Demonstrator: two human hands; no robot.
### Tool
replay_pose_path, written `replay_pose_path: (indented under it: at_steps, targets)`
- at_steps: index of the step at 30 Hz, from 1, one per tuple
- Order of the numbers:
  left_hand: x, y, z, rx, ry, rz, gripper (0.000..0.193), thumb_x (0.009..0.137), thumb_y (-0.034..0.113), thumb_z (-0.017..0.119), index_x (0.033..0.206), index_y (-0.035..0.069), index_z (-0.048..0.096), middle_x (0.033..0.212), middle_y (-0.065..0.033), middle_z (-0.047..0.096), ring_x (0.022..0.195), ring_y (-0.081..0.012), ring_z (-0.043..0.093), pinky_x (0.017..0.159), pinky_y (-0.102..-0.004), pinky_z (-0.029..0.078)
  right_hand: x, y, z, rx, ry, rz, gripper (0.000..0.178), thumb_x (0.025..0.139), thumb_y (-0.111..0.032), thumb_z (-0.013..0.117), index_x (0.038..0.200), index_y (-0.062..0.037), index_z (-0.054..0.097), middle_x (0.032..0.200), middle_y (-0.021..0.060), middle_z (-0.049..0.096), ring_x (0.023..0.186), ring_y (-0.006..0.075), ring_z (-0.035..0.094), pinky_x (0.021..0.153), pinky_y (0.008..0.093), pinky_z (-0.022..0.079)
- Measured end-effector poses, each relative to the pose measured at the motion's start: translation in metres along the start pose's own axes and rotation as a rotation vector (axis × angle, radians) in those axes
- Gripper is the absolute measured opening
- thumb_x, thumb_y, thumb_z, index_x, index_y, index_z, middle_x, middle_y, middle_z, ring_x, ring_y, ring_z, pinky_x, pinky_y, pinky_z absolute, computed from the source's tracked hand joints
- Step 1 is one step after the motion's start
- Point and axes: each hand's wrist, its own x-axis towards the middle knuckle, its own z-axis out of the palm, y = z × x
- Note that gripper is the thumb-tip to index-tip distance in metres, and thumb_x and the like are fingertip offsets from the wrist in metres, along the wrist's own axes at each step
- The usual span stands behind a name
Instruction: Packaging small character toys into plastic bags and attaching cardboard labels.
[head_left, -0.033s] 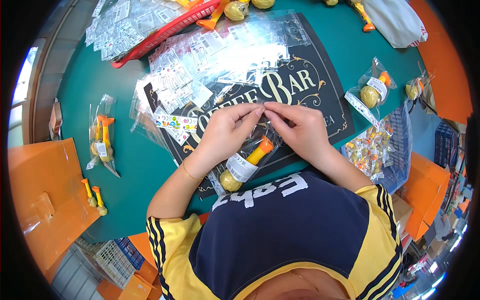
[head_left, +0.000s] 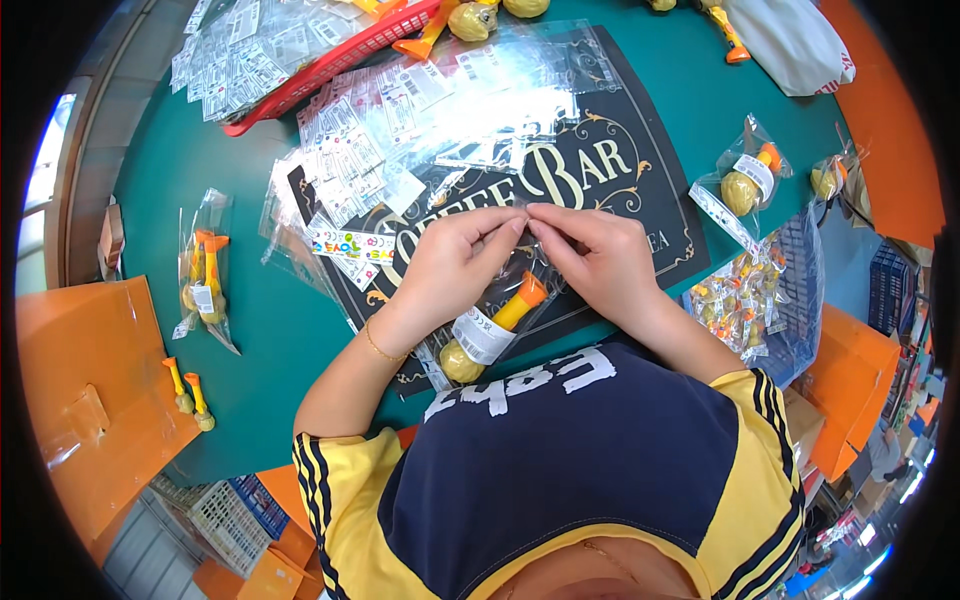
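My left hand and my right hand meet fingertip to fingertip over a black mat with gold lettering. Both pinch the top edge of a clear plastic bag. Inside the bag lies a toy with a yellow ball end, an orange stem and a white label. The bag rests on the mat close to my chest. A small colourful strip lies just left of my left hand.
Empty clear bags with labels are heaped on the green table, behind a red tray. Filled bags lie at the left and right. Two loose toys sit on an orange surface. A sack of small sweets lies at right.
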Motion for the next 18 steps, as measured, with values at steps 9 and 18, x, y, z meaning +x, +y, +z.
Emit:
replay_pose_path:
  at_steps: [9, 18]
  targets:
    - [-0.006, 0.001, 0.002, 0.357, -0.003, 0.292, 0.019, 0.092, 0.014, 0.057, 0.102, 0.001, 0.067, 0.089, -0.0159, 0.068, 0.078, -0.0327, 0.065, 0.069, -0.0354, 0.052, 0.015, -0.002, -0.011, -0.132, -0.128, -0.193, 0.011, 0.084, -0.003, 0.063, 0.095, -0.0025, 0.066, 0.085, 0.0083, 0.061, 0.071, 0.0257, 0.062, 0.058, 0.0312, 0.048]
    - [-0.001, -0.001, -0.002, 0.189, -0.042, 0.263, 0.021, 0.095, 0.015, 0.055, 0.108, 0.003, 0.066, 0.088, -0.0121, 0.069, 0.072, -0.0227, 0.066, 0.067, -0.0307, 0.051, 0.013, 0.008, -0.028, -0.144, 0.083, -0.075, 0.007, 0.089, -0.002, 0.058, 0.095, -0.0017, 0.061, 0.087, 0.0091, 0.057, 0.068, 0.0214, 0.059, 0.058, 0.0272, 0.045]
